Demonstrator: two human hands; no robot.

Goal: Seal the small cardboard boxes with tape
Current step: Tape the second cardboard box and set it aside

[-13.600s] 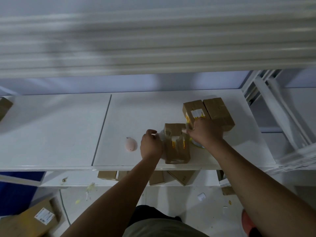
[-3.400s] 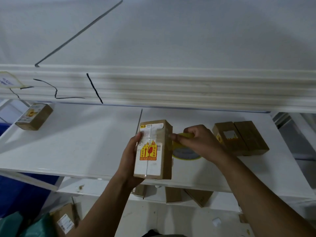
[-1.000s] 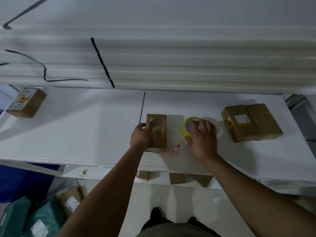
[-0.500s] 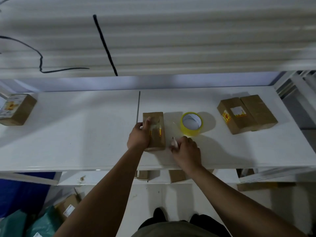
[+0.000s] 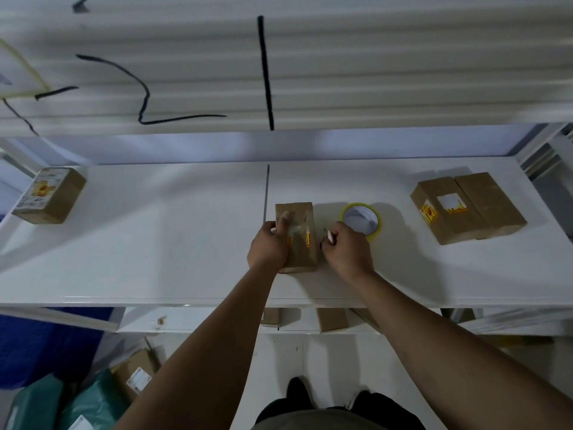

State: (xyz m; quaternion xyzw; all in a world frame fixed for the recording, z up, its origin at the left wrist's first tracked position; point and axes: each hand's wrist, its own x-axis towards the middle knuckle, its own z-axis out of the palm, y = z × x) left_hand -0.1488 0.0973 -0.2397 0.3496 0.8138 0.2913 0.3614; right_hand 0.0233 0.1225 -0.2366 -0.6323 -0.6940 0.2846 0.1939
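A small cardboard box (image 5: 302, 240) lies flat on the white shelf (image 5: 155, 249), with a yellow-red sticker and a strip of tape on its top. My left hand (image 5: 269, 246) rests on the box's left side, fingers pressing its top. My right hand (image 5: 347, 251) sits just right of the box, closed around a small pinkish cutter (image 5: 330, 236) whose tip points toward the box. The yellow tape roll (image 5: 373, 217) lies flat behind my right hand.
Two cardboard boxes (image 5: 465, 207) lie side by side at the right of the shelf, and another box (image 5: 49, 195) at the far left. More boxes sit on a lower shelf (image 5: 331, 319). Green mailer bags (image 5: 62, 405) lie on the floor, lower left.
My right hand left the tape roll, picked up the small cutter from the shelf and brought it up beside the box. My left hand stayed on the box.
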